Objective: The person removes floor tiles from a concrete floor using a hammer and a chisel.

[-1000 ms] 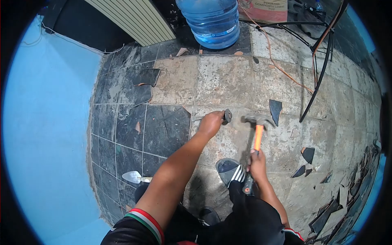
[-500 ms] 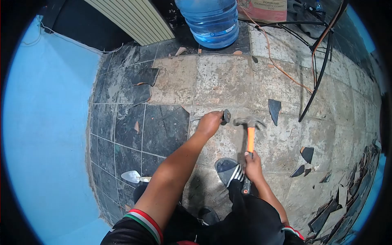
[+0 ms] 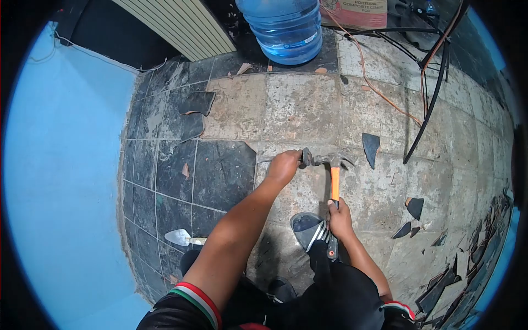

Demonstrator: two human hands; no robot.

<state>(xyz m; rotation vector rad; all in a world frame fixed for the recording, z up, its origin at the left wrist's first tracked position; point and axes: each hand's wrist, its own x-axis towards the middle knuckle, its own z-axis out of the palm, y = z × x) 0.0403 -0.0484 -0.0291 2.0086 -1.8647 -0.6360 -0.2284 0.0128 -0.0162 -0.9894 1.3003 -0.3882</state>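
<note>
My left hand (image 3: 284,168) is closed around a chisel (image 3: 306,157), whose round striking end sticks out to the right. The chisel's thin blade points left, at the edge of a dark floor tile (image 3: 223,175). My right hand (image 3: 340,221) grips a claw hammer (image 3: 335,183) by its orange and black handle. The hammer's face is at the chisel's round end, touching it or almost so. Pale, rough floor (image 3: 297,192) lies beneath both tools. Fingers hide the middle of the chisel.
A trowel (image 3: 178,237) lies at left near my knee. Broken tile pieces (image 3: 370,149) are scattered at right, with a heap (image 3: 440,291) along the wall. A blue water jug (image 3: 286,33), cement bag (image 3: 360,12), orange cord (image 3: 379,96) and black metal frame (image 3: 429,110) stand ahead.
The hammer head has moved left, from a gap beside the chisel up to its round end. My left hand and the chisel stay nearly in place.
</note>
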